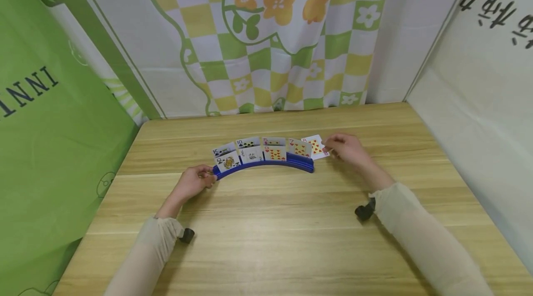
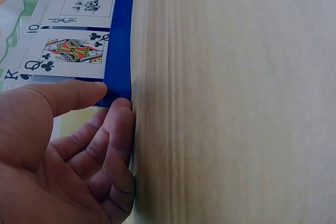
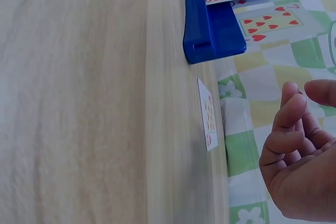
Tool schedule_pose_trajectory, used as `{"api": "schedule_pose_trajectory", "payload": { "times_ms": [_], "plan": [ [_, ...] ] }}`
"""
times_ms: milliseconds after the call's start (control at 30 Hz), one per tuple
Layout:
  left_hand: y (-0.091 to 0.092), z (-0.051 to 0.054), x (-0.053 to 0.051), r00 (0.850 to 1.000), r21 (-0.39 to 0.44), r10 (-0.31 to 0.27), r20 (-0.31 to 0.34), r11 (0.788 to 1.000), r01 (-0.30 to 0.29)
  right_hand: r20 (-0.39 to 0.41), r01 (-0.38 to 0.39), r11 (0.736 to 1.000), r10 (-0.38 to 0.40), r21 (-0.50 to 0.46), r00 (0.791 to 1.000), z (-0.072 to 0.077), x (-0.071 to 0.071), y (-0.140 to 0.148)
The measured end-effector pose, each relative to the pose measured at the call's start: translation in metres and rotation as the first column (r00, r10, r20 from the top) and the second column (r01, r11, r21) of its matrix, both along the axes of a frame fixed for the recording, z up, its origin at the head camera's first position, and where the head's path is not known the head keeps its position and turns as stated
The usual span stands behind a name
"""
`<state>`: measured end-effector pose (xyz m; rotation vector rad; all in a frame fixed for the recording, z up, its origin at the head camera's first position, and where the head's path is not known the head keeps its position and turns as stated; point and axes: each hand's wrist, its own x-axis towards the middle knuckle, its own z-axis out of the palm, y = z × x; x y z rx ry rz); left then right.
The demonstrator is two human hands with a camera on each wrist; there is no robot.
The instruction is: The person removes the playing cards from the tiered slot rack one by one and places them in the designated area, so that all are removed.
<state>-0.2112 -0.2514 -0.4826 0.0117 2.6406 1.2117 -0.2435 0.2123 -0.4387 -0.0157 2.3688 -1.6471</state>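
Observation:
A curved blue playing-card holder point(image 1: 300, 163) stands on the table, with two rows of cards upright in it. The front row has a queen of clubs point(image 2: 73, 53), a joker point(image 2: 84, 7) and a nine of hearts point(image 1: 275, 153). Behind them are a king, a ten, a red five and, at the right, a seven of hearts point(image 3: 270, 23). My left hand point(image 1: 193, 181) pinches the holder's left end between thumb and fingers. An eight of hearts point(image 3: 209, 116) lies face up on the table past the right end. Above it hovers my right hand point(image 3: 302, 153), fingers loosely bent, holding nothing.
The wooden table point(image 1: 266, 231) extends in front of the holder and to both sides. A patterned curtain point(image 1: 266, 64) hangs along the far edge. Green fabric point(image 1: 54, 148) is on the left and a white sheet point(image 1: 479, 115) on the right.

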Motion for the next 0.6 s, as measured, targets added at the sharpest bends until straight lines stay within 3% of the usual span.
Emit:
{"api": "schedule_pose_trajectory", "payload": {
  "times_ms": [600],
  "plan": [
    [0.002, 0.002, 0.001, 1.0, -0.023, 0.001, -0.024, 1.0, -0.001, -0.003, -0.017, 1.0, 0.017, -0.023, 1.0, 0.01, 0.011, -0.013]
  ]
}}
